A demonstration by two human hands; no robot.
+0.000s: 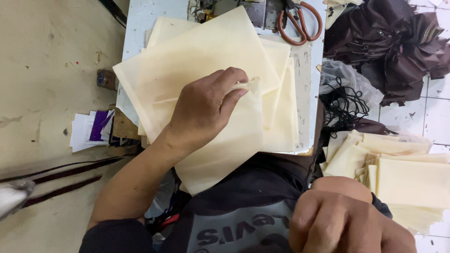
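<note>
Cream translucent fabric pieces (pixel 201 61) lie stacked on the pale blue sewing table (pixel 140 18), the top sheet hanging over its near edge; the left hand (pixel 201 112) rests on it, fingers pinched on a folded corner. The right hand (pixel 337 220), curled closed on nothing visible, hovers beside a stack of folded cream cloth (pixel 403 173), orange-handled scissors (pixel 300 23) beyond

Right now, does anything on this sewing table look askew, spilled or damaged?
Nothing looks damaged or spilled. The cream fabric pieces on the table are fanned out crookedly, not squared up, and the piece pinched by the left hand hangs over the near edge. The right hand is a closed fist off the table.
</note>
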